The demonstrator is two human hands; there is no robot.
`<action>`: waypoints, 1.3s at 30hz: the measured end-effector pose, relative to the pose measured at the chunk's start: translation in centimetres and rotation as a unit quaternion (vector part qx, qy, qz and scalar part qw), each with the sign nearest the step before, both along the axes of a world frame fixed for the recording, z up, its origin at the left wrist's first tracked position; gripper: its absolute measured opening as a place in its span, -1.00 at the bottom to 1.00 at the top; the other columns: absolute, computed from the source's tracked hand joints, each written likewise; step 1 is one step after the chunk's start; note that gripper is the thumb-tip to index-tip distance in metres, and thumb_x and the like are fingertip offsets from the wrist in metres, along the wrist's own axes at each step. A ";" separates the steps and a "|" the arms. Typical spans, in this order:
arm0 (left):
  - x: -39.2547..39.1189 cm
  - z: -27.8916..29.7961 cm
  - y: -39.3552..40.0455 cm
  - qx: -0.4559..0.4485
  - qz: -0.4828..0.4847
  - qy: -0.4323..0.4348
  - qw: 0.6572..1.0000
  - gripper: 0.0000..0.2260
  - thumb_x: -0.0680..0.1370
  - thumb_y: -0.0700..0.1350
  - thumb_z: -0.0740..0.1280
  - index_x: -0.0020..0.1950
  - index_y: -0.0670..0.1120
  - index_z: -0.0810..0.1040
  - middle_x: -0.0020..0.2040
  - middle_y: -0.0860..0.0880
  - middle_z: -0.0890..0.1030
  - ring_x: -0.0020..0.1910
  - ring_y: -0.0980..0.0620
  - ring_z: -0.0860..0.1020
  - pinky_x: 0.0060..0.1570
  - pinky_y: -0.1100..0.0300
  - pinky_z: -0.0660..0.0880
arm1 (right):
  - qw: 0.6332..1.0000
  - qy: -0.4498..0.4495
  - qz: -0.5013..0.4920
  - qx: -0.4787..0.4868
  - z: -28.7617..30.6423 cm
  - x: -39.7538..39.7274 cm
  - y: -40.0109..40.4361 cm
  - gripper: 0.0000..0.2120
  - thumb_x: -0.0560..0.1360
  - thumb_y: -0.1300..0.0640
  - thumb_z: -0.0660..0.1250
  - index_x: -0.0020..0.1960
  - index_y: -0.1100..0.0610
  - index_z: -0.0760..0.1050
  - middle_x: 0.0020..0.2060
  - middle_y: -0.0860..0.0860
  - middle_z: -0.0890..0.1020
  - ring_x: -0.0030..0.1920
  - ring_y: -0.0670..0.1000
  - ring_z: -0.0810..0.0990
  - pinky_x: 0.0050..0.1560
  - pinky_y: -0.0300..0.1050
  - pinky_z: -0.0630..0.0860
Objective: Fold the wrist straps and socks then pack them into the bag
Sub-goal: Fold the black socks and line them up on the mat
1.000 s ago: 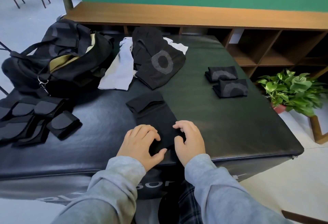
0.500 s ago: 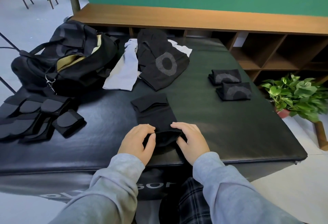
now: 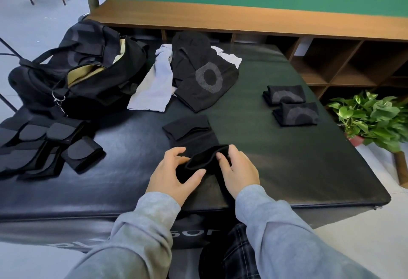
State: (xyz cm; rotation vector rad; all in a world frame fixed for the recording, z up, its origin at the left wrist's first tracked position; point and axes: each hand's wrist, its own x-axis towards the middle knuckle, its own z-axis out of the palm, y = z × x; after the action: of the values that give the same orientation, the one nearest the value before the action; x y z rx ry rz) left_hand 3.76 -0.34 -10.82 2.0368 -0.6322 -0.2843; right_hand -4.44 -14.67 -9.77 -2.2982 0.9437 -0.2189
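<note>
A black sock (image 3: 194, 137) lies lengthwise on the black padded table (image 3: 287, 168), its near end lifted and folded back. My left hand (image 3: 172, 175) pinches that raised end from the left, thumb under the fabric. My right hand (image 3: 238, 172) grips it from the right. Two folded black socks (image 3: 289, 106) with grey rings sit at the right. A heap of unfolded socks, grey (image 3: 154, 84) and black (image 3: 205, 80), lies at the back. Several black wrist straps (image 3: 50, 146) lie at the left. The open black bag (image 3: 81, 73) stands behind them.
A wooden shelf unit (image 3: 331, 58) runs along the green wall behind the table. A potted plant (image 3: 371, 119) stands on the floor at the right. Chair legs and a plant stem show at the top left.
Both hands have lifted the sock's near end off the table and carried it away from me, folding it over the rest. The camera view has shifted slightly.
</note>
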 end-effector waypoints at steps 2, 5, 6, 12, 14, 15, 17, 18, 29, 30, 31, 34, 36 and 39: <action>0.2 -0.2 -0.3 0.003 0.023 0.008 1.000 -0.54 0.41 0.07 0.42 0.21 0.17 0.29 -0.08 0.34 0.46 0.06 0.20 0.44 0.04 0.31 0.31 | 1.000 -0.003 -0.011 -0.008 0.0 0.3 0.0 -0.66 0.57 -0.14 0.12 -0.29 -0.02 0.13 -0.32 -0.03 0.42 -0.24 0.05 0.42 -0.22 -0.09 0.31; 0.4 -0.2 -0.6 0.018 0.060 0.006 0.998 -0.59 0.48 0.06 0.36 0.27 0.09 0.33 -0.01 0.20 0.45 0.00 0.14 0.45 -0.01 0.27 0.34 | 1.000 -0.005 -0.006 -0.013 -0.2 0.4 -0.1 -0.78 0.56 -0.16 0.12 -0.14 -0.03 0.28 -0.26 -0.05 0.49 -0.17 0.02 0.46 -0.14 -0.10 0.37; 0.4 -0.2 -0.7 0.023 0.072 0.001 0.997 -0.62 0.50 0.05 0.34 0.27 0.08 0.34 0.02 0.15 0.46 -0.02 0.13 0.46 -0.03 0.25 0.36 | 1.000 -0.005 -0.006 -0.012 -0.4 0.5 -0.2 -0.80 0.57 -0.16 0.11 -0.06 -0.04 0.34 -0.24 -0.08 0.51 -0.15 0.00 0.47 -0.12 -0.11 0.38; 1.2 -0.8 -1.4 0.037 0.142 -0.018 0.989 -0.74 0.56 -0.04 0.25 0.22 -0.01 0.37 -0.07 0.04 0.50 -0.18 0.08 0.45 -0.21 0.23 0.32 | 1.000 0.008 -0.023 -0.018 -0.1 1.1 -0.5 -0.76 0.59 -0.15 0.10 0.09 -0.05 0.43 -0.31 -0.19 0.43 -0.17 -0.07 0.45 -0.05 -0.17 0.41; 1.4 -0.7 -1.6 0.036 0.158 -0.017 0.987 -0.75 0.54 -0.07 0.27 0.19 -0.03 0.35 -0.14 0.07 0.47 -0.21 0.15 0.42 -0.29 0.28 0.26 | 0.999 0.015 -0.026 -0.027 0.0 1.4 -0.6 -0.77 0.59 -0.15 0.10 0.08 -0.07 0.43 -0.23 -0.20 0.48 -0.15 -0.08 0.47 -0.04 -0.17 0.41; 1.4 -0.7 -1.7 0.038 0.159 -0.016 0.986 -0.74 0.53 -0.09 0.29 0.18 -0.03 0.34 -0.16 0.08 0.43 -0.21 0.19 0.41 -0.30 0.31 0.24 | 0.999 0.019 -0.027 -0.032 0.0 1.6 -0.6 -0.77 0.58 -0.15 0.10 0.07 -0.07 0.43 -0.19 -0.21 0.50 -0.14 -0.08 0.48 -0.05 -0.18 0.41; 1.3 -0.6 -1.9 0.047 0.147 -0.024 0.988 -0.73 0.50 -0.15 0.30 0.17 -0.04 0.35 -0.14 0.08 0.39 -0.18 0.20 0.38 -0.27 0.31 0.23 | 0.998 0.027 -0.035 -0.034 0.0 1.9 -0.7 -0.80 0.58 -0.15 0.10 0.05 -0.08 0.42 -0.14 -0.21 0.53 -0.13 -0.08 0.50 -0.07 -0.18 0.40; 1.2 -0.6 -1.9 0.052 0.134 -0.043 0.989 -0.72 0.48 -0.19 0.31 0.16 -0.06 0.37 -0.11 0.08 0.38 -0.14 0.18 0.37 -0.21 0.30 0.24 | 0.998 0.030 -0.041 -0.033 -0.1 2.0 -0.7 -0.82 0.57 -0.14 0.11 0.04 -0.09 0.40 -0.12 -0.21 0.53 -0.13 -0.08 0.51 -0.09 -0.19 0.38; 1.2 -0.9 -1.9 0.144 0.033 -0.196 0.969 -0.62 0.30 0.07 0.26 0.09 0.05 0.51 0.19 0.12 0.46 0.20 0.13 0.30 0.11 0.16 0.21 | 0.994 -0.018 0.012 -0.109 -0.7 2.3 -0.3 -0.80 0.52 0.07 0.17 0.10 -0.08 0.48 -0.03 -0.17 0.44 0.01 -0.12 0.43 -0.11 -0.17 0.40; 1.2 -1.0 -1.9 0.148 0.029 -0.196 0.969 -0.60 0.29 0.07 0.26 0.10 0.04 0.51 0.19 0.12 0.47 0.21 0.12 0.30 0.11 0.16 0.20 | 0.993 -0.029 0.021 -0.111 -0.9 2.3 -0.4 -0.77 0.47 0.08 0.18 0.08 -0.05 0.51 -0.02 -0.17 0.43 0.04 -0.11 0.40 -0.07 -0.18 0.39; 1.2 -1.0 -1.8 0.151 0.025 -0.196 0.969 -0.59 0.28 0.06 0.26 0.11 0.03 0.51 0.19 0.11 0.47 0.21 0.12 0.29 0.11 0.17 0.18 | 0.992 -0.038 0.034 -0.113 -0.9 2.3 -0.4 -0.71 0.40 0.09 0.16 0.07 -0.02 0.52 0.01 -0.16 0.42 0.08 -0.09 0.37 0.02 -0.19 0.37; 1.4 -1.0 -1.8 0.153 0.016 -0.188 0.970 -0.56 0.27 -0.03 0.22 0.14 0.01 0.50 0.21 0.10 0.46 0.23 0.12 0.26 0.12 0.22 0.10 | 0.987 -0.052 0.088 -0.123 -0.9 2.3 -0.4 -0.56 0.25 0.13 0.14 0.09 0.03 0.51 0.21 -0.12 0.38 0.25 -0.07 0.24 0.27 -0.19 0.15; 1.5 -1.0 -1.7 0.150 0.017 -0.182 0.972 -0.55 0.27 -0.07 0.18 0.16 0.00 0.49 0.22 0.09 0.45 0.24 0.12 0.25 0.13 0.26 0.06 | 0.985 -0.053 0.109 -0.126 -0.8 2.4 -0.4 -0.53 0.23 0.15 0.13 0.11 0.06 0.50 0.30 -0.09 0.36 0.31 -0.08 0.17 0.33 -0.17 0.07; 1.6 -1.0 -1.6 0.135 0.028 -0.164 0.977 -0.54 0.28 -0.10 0.15 0.17 0.00 0.49 0.23 0.10 0.46 0.25 0.13 0.27 0.17 0.28 0.05 | 0.984 -0.045 0.117 -0.123 -0.9 2.7 -0.4 -0.53 0.24 0.16 0.12 0.13 0.08 0.49 0.26 -0.09 0.43 0.28 -0.10 0.21 0.31 -0.21 0.07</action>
State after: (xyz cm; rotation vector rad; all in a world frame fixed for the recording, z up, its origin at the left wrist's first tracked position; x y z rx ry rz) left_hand 5.33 -1.93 -11.80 2.3861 -0.7691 0.0032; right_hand -1.76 -15.06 -10.63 -2.5773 0.6220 -0.3520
